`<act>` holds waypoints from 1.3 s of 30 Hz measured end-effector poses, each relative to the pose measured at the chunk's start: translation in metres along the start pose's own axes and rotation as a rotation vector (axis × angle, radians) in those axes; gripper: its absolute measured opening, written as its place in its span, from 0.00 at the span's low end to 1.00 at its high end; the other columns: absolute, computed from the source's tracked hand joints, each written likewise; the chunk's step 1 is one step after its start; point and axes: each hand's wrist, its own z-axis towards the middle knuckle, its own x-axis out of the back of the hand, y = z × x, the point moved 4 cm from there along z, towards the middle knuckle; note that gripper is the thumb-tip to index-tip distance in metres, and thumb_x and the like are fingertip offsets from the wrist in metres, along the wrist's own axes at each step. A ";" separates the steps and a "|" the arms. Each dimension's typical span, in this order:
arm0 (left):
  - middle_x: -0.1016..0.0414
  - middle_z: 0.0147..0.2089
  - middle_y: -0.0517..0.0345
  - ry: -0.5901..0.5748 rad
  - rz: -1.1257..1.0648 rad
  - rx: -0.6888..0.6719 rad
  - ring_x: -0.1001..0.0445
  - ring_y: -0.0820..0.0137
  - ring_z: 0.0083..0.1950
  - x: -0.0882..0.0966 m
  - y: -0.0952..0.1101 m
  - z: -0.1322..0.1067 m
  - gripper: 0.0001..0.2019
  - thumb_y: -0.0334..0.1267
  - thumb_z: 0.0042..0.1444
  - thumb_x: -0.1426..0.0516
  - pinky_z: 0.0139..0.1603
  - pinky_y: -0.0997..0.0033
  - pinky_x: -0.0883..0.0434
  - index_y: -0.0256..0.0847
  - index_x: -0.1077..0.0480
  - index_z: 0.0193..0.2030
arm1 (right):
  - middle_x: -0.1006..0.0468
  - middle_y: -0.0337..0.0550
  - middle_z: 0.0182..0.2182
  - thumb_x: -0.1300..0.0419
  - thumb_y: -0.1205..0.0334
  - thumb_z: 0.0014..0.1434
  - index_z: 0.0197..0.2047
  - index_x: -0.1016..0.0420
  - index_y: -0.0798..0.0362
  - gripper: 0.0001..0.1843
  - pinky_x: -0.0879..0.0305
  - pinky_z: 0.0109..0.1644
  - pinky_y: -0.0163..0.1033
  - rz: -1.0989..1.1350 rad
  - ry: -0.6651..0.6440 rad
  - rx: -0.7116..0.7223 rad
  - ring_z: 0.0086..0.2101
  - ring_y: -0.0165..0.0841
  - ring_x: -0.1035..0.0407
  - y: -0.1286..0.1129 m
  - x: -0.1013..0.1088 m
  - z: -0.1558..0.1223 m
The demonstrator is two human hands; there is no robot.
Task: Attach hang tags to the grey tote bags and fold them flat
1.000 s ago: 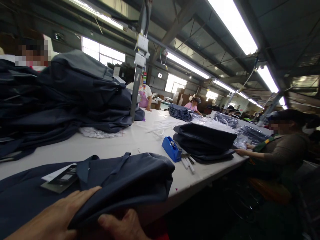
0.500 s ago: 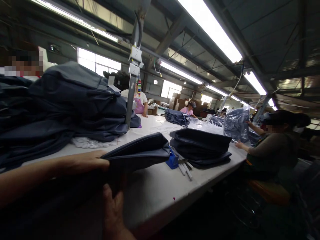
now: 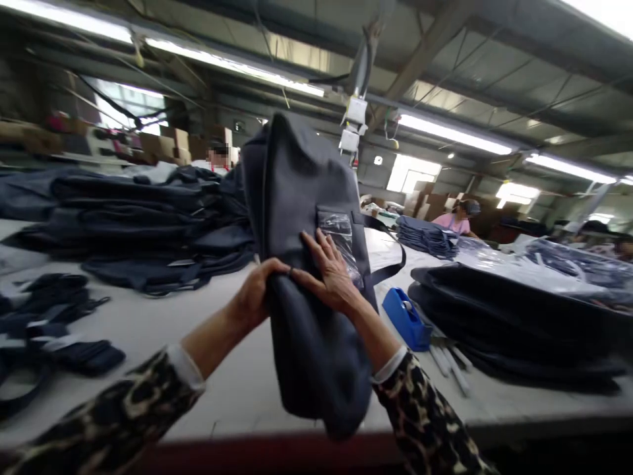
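I hold a dark navy fabric bag (image 3: 311, 310) upright in front of me, its lower end hanging just above the table. My left hand (image 3: 260, 291) wraps around its edge. My right hand (image 3: 329, 274) lies spread on its face, fingertips at a clear plastic pocket (image 3: 337, 241) stitched near the top. A dark strap (image 3: 390, 266) sticks out to the right. Both forearms wear leopard-print sleeves.
A blue tape dispenser (image 3: 405, 319) and white sticks lie on the white table (image 3: 208, 396). Folded navy bags stack at right (image 3: 509, 316) and back left (image 3: 148, 227). Dark straps (image 3: 59, 336) lie at left. A co-worker in pink (image 3: 459, 218) sits far back.
The bag has gone from lying low and flattened to standing upright in my hands. My view has swung left, and both sleeves now show.
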 end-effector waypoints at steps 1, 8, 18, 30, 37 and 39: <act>0.23 0.28 0.55 0.043 -0.041 0.068 0.25 0.67 0.26 0.017 -0.023 -0.010 0.11 0.29 0.48 0.43 0.31 0.70 0.25 0.31 0.25 0.39 | 0.61 0.38 0.74 0.43 0.35 0.61 0.73 0.52 0.37 0.43 0.68 0.71 0.61 -0.030 -0.107 0.050 0.71 0.46 0.72 0.004 -0.015 -0.004; 0.21 0.36 0.51 0.356 -0.471 0.289 0.22 0.65 0.35 0.137 -0.169 -0.081 0.11 0.25 0.52 0.48 0.43 0.63 0.22 0.32 0.26 0.38 | 0.56 0.48 0.73 0.48 0.33 0.63 0.74 0.55 0.42 0.43 0.70 0.70 0.64 0.077 -0.866 0.154 0.71 0.48 0.66 0.035 -0.164 -0.090; 0.21 0.52 0.50 0.179 -0.244 0.411 0.23 0.64 0.51 0.153 -0.169 -0.125 0.16 0.44 0.61 0.40 0.53 0.67 0.28 0.38 0.28 0.52 | 0.31 0.43 0.63 0.41 0.45 0.62 0.63 0.32 0.42 0.28 0.44 0.67 0.50 0.240 -0.567 0.049 0.62 0.41 0.38 0.050 -0.147 -0.070; 0.20 0.48 0.57 -0.546 1.212 -0.210 0.24 0.66 0.49 0.060 -0.014 -0.073 0.11 0.39 0.63 0.45 0.52 0.71 0.33 0.44 0.24 0.49 | 0.32 0.57 0.60 0.37 0.54 0.60 0.66 0.39 0.52 0.33 0.39 0.60 0.61 -0.242 -0.276 -0.529 0.59 0.52 0.37 0.216 -0.132 0.035; 0.23 0.53 0.50 -0.430 1.553 -0.269 0.29 0.56 0.56 0.106 -0.072 0.064 0.18 0.33 0.49 0.35 0.59 0.61 0.35 0.44 0.25 0.49 | 0.24 0.45 0.47 0.40 0.52 0.65 0.50 0.27 0.55 0.16 0.29 0.48 0.48 -0.162 -0.406 -0.468 0.43 0.36 0.27 0.215 -0.167 0.039; 0.24 0.52 0.48 -0.398 1.536 -0.299 0.31 0.54 0.56 0.121 -0.083 0.071 0.18 0.37 0.48 0.33 0.60 0.59 0.37 0.45 0.25 0.47 | 0.22 0.42 0.39 0.40 0.51 0.64 0.46 0.25 0.54 0.16 0.30 0.46 0.45 -0.076 -0.429 -0.390 0.38 0.34 0.27 0.204 -0.173 0.036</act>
